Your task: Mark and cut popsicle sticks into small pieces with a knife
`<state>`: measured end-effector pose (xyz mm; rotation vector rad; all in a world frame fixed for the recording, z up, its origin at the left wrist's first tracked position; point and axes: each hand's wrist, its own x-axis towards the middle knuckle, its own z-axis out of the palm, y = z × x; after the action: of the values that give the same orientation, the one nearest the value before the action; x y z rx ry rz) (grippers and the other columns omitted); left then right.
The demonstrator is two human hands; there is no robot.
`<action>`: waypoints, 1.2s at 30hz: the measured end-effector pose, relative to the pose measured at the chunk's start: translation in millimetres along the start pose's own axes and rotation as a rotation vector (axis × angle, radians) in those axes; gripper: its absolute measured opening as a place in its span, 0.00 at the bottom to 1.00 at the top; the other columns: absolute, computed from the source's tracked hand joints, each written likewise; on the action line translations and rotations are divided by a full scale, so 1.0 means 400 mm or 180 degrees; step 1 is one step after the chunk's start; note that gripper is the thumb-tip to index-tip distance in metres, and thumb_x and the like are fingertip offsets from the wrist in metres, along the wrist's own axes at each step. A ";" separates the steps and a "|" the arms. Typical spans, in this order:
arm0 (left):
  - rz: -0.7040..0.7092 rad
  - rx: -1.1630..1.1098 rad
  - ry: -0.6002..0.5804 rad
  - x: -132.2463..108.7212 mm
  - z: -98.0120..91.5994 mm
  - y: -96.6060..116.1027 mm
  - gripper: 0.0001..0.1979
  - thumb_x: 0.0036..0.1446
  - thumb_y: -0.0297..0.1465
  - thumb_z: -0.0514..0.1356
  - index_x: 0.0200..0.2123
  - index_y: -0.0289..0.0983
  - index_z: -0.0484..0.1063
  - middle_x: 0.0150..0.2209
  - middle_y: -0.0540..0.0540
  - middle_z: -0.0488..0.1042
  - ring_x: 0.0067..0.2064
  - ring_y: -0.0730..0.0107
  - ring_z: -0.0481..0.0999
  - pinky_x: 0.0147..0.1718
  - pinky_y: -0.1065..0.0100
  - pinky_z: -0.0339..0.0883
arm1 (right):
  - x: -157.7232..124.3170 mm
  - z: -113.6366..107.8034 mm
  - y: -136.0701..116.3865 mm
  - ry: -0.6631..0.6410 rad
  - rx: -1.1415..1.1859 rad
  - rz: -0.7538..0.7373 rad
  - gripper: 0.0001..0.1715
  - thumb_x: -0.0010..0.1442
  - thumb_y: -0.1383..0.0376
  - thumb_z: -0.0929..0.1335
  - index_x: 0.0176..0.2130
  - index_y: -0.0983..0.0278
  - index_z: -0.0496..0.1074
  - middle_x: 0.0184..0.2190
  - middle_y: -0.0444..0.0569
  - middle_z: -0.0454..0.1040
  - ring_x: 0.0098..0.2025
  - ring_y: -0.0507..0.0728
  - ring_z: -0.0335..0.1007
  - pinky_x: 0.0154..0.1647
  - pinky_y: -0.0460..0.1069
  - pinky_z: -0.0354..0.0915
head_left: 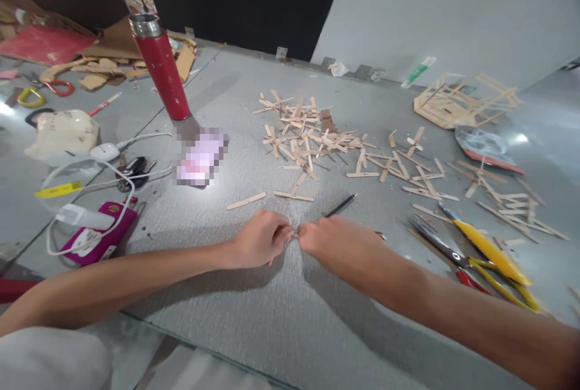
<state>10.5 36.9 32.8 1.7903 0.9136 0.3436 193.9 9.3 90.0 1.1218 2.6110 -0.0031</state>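
Well left of the fingers, a magenta pouch (97,234) lies on the worktop (281,317), and a red flask (161,70) stands farther back. The left hand (258,238) has its fingers (281,234) pinched narrow on one end of a small stick piece (294,234), which sits right between the two hands, just above the surface. The right hand (338,244) meets it from the other side, fingertips closed on the same piece. A black pen (341,205) juts out just beyond them (held or merely lying there, I cannot tell). The piece looks thin, light and stiff. It would likely snap or split if bent, so a pinch at each end on the flat faces suits it. Beyond the fingers lies a heap of loose sticks (308,133). To their right is a yellow-handled tool (492,251), with a stick frame (466,100) far behind it.
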 end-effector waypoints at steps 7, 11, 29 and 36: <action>0.0004 -0.0016 0.0085 -0.004 0.002 -0.002 0.20 0.68 0.27 0.50 0.21 0.38 0.62 0.14 0.55 0.62 0.15 0.77 0.66 0.20 0.75 0.57 | -0.054 0.102 0.005 0.0423 -0.0592 0.0093 0.30 0.56 0.84 0.62 0.54 0.69 0.75 0.31 0.50 0.79 0.23 0.53 0.73 0.22 0.47 0.59; 0.0044 0.0078 0.0159 0.000 0.005 0.004 0.22 0.69 0.28 0.51 0.20 0.38 0.59 0.13 0.55 0.61 0.15 0.78 0.62 0.23 0.73 0.56 | -0.085 0.169 -0.013 0.1020 -0.0880 0.0178 0.30 0.58 0.83 0.62 0.57 0.72 0.73 0.30 0.50 0.77 0.26 0.54 0.74 0.23 0.47 0.62; 0.0198 0.0194 0.0471 -0.010 0.020 0.000 0.19 0.71 0.32 0.50 0.24 0.38 0.63 0.19 0.53 0.66 0.22 0.74 0.66 0.28 0.71 0.58 | -0.075 0.100 -0.057 0.0590 -0.0706 0.0783 0.32 0.57 0.83 0.62 0.58 0.72 0.72 0.31 0.51 0.78 0.28 0.56 0.76 0.24 0.47 0.66; 0.0526 0.0736 0.0694 -0.033 0.041 -0.016 0.17 0.75 0.37 0.45 0.45 0.37 0.71 0.35 0.46 0.78 0.32 0.68 0.75 0.34 0.68 0.65 | -0.092 0.090 -0.073 0.1091 0.1689 0.1786 0.14 0.72 0.63 0.59 0.47 0.64 0.72 0.35 0.52 0.81 0.31 0.58 0.76 0.30 0.50 0.65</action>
<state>9.0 17.4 22.7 2.0772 0.9910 0.5666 207.1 -41.3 62.4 2.1794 2.5356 -0.4392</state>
